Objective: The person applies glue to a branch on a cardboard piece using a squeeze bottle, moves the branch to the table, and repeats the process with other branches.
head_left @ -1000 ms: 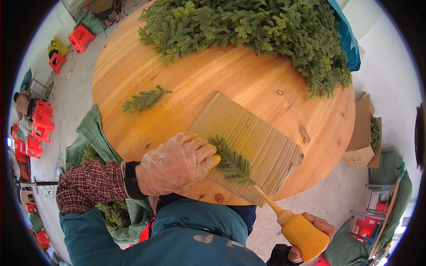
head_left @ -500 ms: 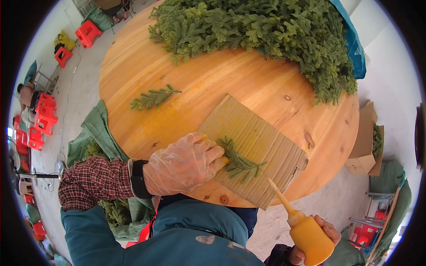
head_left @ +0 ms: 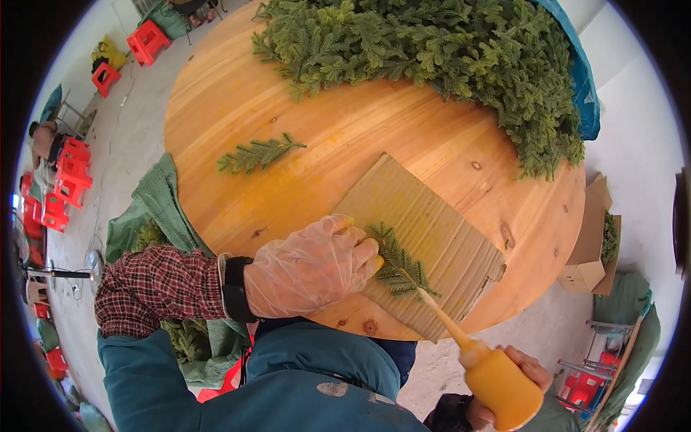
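My left hand (head_left: 317, 266), in a clear plastic glove with yellow-stained fingertips, is closed on one end of a green fir sprig (head_left: 400, 265). The sprig lies over a piece of corrugated cardboard (head_left: 432, 230) on the round wooden table. In my right hand (head_left: 529, 367) is a yellow squeeze bottle (head_left: 500, 385) with a long tapered nozzle. Its tip meets the sprig's free end, or nearly so; contact is hard to tell. A second fir sprig (head_left: 259, 153) rests alone on the wood, left of the cardboard.
A large heap of fir sprigs (head_left: 432, 57) covers the table's (head_left: 209, 93) far side, with a blue bag edge (head_left: 584, 86) behind it. A green sack (head_left: 155, 209) of greenery stands at the left, an open cardboard box (head_left: 586, 252) at the right. Red stools (head_left: 72, 176) line the left floor.
The bottle's nozzle has come left and up to the sprig's free end. The sprig has turned slightly, its free end now lower, with my left hand still holding it.
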`<action>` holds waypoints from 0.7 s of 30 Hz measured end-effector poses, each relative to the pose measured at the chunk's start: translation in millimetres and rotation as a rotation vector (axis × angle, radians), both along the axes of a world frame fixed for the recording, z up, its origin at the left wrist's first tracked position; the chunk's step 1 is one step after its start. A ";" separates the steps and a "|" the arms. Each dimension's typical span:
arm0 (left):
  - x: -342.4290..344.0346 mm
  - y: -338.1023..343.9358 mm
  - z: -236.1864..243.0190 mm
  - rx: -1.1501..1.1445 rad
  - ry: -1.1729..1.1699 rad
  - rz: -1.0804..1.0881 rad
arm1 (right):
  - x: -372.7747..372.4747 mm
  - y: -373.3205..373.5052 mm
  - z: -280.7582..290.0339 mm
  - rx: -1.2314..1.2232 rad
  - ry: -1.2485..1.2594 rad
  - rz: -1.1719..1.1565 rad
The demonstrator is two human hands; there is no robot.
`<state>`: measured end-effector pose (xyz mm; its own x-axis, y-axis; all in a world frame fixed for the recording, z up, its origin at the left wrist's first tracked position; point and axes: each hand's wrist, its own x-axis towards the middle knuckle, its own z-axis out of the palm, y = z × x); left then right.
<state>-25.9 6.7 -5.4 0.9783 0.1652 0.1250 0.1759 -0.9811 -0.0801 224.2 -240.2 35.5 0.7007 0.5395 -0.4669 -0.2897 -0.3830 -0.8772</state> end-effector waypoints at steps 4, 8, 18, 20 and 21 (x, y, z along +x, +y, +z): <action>0.5 -2.4 0.6 0.004 0.030 0.019 | -17.4 21.7 -42.5 0.559 -0.740 0.378; 0.8 -2.7 1.8 -0.008 0.036 0.025 | -25.9 30.1 -50.8 0.544 -0.732 0.236; 0.4 -2.4 2.3 -0.025 0.048 0.023 | -37.1 37.5 -44.2 0.534 -0.687 0.222; 0.7 -2.1 2.1 -0.022 0.049 0.022 | -36.5 36.8 -44.6 0.539 -0.653 0.187; 0.9 -2.0 1.9 -0.019 0.050 0.022 | -30.0 33.1 -47.5 0.536 -0.687 0.221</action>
